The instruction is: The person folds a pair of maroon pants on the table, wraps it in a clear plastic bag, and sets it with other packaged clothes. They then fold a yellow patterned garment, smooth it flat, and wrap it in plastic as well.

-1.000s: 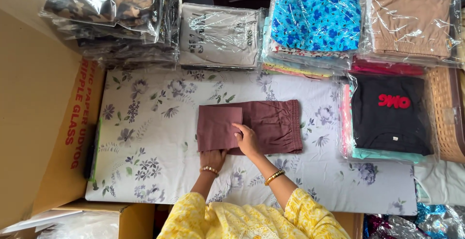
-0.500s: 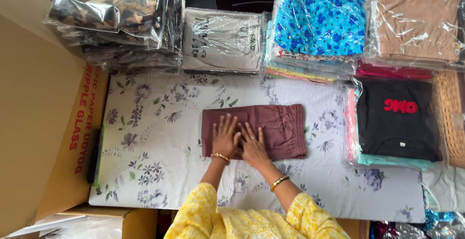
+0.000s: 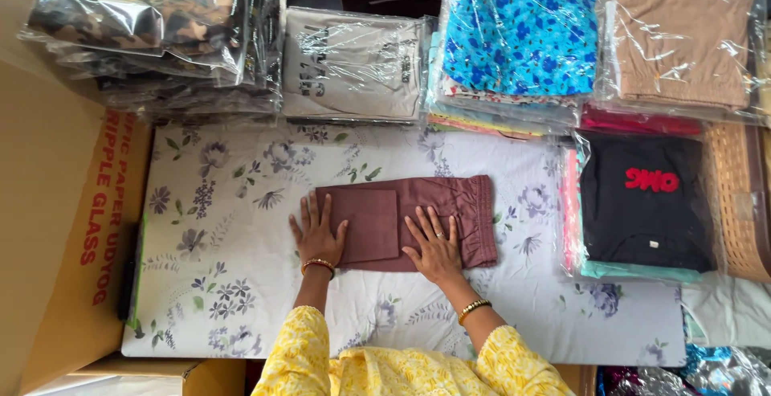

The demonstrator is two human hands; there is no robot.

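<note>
floral sheet [image 3: 241, 227] covers the bench, where both hands, left [image 3: 318, 235] and right [image 3: 434, 253], lie open and flat on the folded maroon garment [image 3: 401, 219] at its middle, which looks soft, light and limp, best taken at its folded edges.

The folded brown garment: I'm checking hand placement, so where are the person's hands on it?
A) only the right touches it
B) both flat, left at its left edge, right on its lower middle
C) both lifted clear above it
B: the left hand and the right hand both lie flat, fingers spread, on the folded brown garment.
</note>
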